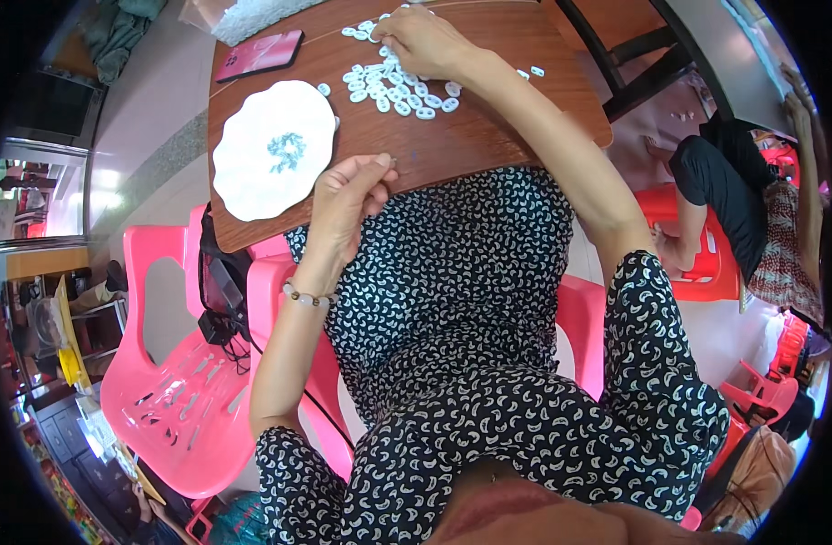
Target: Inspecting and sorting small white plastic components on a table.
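On the wooden table (488, 127), the right hand (425, 41) rests curled over a heap of small white rings (393, 86) at twelve o'clock, fingertips among them. At ten o'clock lies a white scalloped plate (270, 150). Just beside it, the left hand (348, 195) pinches something too small to tell.
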`<action>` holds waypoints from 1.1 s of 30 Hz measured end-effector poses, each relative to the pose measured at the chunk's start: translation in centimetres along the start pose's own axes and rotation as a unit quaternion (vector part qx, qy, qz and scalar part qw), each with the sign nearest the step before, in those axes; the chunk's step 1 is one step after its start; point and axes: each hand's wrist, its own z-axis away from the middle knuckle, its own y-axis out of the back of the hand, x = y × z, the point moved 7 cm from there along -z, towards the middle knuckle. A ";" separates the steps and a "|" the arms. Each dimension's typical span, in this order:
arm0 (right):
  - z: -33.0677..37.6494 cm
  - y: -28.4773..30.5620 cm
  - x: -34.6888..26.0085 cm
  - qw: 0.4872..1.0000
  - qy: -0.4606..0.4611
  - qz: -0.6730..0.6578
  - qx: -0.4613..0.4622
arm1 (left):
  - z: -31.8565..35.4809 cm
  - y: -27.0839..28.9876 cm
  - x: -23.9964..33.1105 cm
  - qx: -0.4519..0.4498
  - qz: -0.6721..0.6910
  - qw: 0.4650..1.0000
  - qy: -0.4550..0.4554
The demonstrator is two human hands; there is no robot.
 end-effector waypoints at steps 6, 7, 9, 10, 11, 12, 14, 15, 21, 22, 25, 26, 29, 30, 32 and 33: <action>-4.7 -3.5 3.7 0.999 0.042 0.011 0.006 | 0.0 -0.4 -0.3 -0.023 0.003 1.000 0.013; -5.4 -3.9 3.3 0.999 0.052 0.012 -0.001 | 0.1 -0.2 -0.2 -0.023 0.001 1.000 0.012; -6.1 -5.6 3.6 0.996 0.026 0.035 -0.075 | 0.2 0.1 -0.2 -0.024 -0.003 1.000 0.013; -6.2 -6.2 3.6 0.996 0.038 0.021 -0.084 | 0.3 0.1 -0.2 -0.025 -0.001 1.000 0.013; -6.2 -6.7 3.8 0.994 0.049 0.008 -0.093 | 0.3 0.0 -0.1 -0.030 -0.001 0.999 0.015; -5.8 -6.9 4.5 0.994 0.047 0.010 -0.096 | 0.2 -0.3 -0.1 -0.036 -0.001 0.999 0.018; -4.5 -7.1 3.9 0.990 0.088 0.004 -0.112 | 0.2 0.0 -0.1 -0.039 0.004 0.999 0.019; -4.1 -6.9 3.5 0.989 0.110 -0.005 -0.099 | 0.2 0.0 -0.1 -0.045 0.006 0.999 0.020; -1.2 -4.4 1.5 0.979 0.119 -0.073 -0.149 | 0.2 0.1 0.1 -0.044 0.000 0.999 0.023; -0.8 -3.6 1.5 0.979 0.100 -0.095 -0.153 | 0.2 -0.2 0.1 -0.047 -0.001 0.999 0.025; -0.8 -1.4 -0.5 0.981 0.052 -0.086 -0.167 | 0.1 0.1 0.0 -0.044 -0.001 0.999 0.026; -0.8 -1.2 -0.9 0.981 0.052 -0.087 -0.166 | 0.1 0.0 0.0 -0.043 -0.002 0.999 0.026; -1.1 -0.4 -2.1 0.988 0.114 -0.048 -0.093 | 0.2 0.1 0.1 -0.041 -0.003 0.999 0.023; -1.2 -0.8 -2.5 0.986 0.145 -0.010 -0.087 | 0.3 0.1 0.1 -0.042 -0.002 0.999 0.025; -1.2 -1.0 -2.9 0.981 0.173 0.028 -0.081 | 0.2 -0.1 0.0 -0.045 -0.002 0.999 0.029; -1.3 -1.3 -2.8 0.981 0.164 0.053 -0.094 | 0.1 -0.2 0.0 -0.048 0.001 0.998 0.028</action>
